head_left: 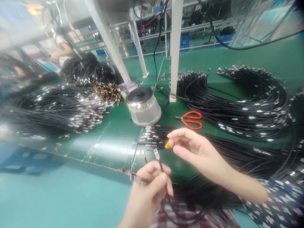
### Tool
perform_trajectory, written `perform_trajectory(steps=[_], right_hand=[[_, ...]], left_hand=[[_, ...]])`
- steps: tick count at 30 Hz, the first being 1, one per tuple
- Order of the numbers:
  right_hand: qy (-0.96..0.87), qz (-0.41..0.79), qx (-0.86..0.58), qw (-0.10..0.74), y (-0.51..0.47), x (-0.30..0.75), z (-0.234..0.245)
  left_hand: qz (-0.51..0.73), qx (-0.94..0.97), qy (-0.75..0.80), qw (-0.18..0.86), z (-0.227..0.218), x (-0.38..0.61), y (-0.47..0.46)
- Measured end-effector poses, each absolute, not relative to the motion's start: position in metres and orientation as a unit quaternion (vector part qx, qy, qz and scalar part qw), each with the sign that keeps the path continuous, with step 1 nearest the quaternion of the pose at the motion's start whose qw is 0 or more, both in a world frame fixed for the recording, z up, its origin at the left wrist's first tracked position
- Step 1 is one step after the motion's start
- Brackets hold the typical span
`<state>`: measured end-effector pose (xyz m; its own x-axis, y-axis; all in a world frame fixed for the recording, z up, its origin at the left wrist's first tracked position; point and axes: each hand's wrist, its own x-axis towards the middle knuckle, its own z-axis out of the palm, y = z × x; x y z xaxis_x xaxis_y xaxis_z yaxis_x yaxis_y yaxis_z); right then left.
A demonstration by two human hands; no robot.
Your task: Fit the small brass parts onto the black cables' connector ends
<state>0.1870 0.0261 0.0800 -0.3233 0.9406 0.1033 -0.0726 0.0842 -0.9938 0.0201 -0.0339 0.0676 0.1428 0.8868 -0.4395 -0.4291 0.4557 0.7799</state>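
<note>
My left hand (152,182) is closed around a black cable (163,167) near the table's front edge. The cable's silver metal connector (156,154) points up and away from my fingers; a second thin end with a brassy tip (143,155) sticks up beside it. My right hand (193,148) hovers just to the right, thumb and fingers apart. At one of its fingertips is a small yellow piece (168,145), apparently a finger cover. Beyond both hands lies a bundle of black cables (163,131) with silver ends facing left.
A round grey-white device (144,110) with a black top stands behind my hands. Orange-handled scissors (192,120) lie to its right. Large cable coils (237,107) fill the right; more cable bundles (54,107) lie left. White posts (175,47) rise from the green table (114,129). Another person's arm (63,52) shows far left.
</note>
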Motion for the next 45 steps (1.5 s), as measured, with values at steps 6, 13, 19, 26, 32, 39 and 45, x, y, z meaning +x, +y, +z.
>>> perform_trajectory(steps=[6, 13, 19, 26, 32, 39, 45], right_hand=[[-0.553, 0.645, -0.359, 0.388, 0.028, 0.191, 0.079], [-0.613, 0.638, -0.336, 0.322, 0.028, 0.196, 0.089], [-0.647, 0.619, -0.337, 0.290, 0.032, 0.197, 0.095], [-0.660, 0.628, -0.314, 0.268, 0.037, 0.201, 0.093], [-0.645, 0.646, -0.318, 0.255, 0.038, 0.201, 0.095], [-0.645, 0.643, -0.326, 0.253, 0.039, 0.200, 0.096], [-0.657, 0.633, -0.326, 0.249, 0.039, 0.200, 0.096]], left_hand=[[0.439, 0.255, 0.504, 0.699, 0.068, 0.022, -0.042], [0.455, 0.246, 0.521, 0.679, 0.072, 0.027, -0.042], [0.438, 0.301, 0.544, 0.649, 0.071, 0.026, -0.046], [0.428, 0.343, 0.558, 0.623, 0.065, 0.024, -0.048], [0.425, 0.360, 0.548, 0.624, 0.063, 0.023, -0.048], [0.422, 0.361, 0.540, 0.632, 0.065, 0.023, -0.048], [0.416, 0.370, 0.537, 0.634, 0.064, 0.022, -0.048]])
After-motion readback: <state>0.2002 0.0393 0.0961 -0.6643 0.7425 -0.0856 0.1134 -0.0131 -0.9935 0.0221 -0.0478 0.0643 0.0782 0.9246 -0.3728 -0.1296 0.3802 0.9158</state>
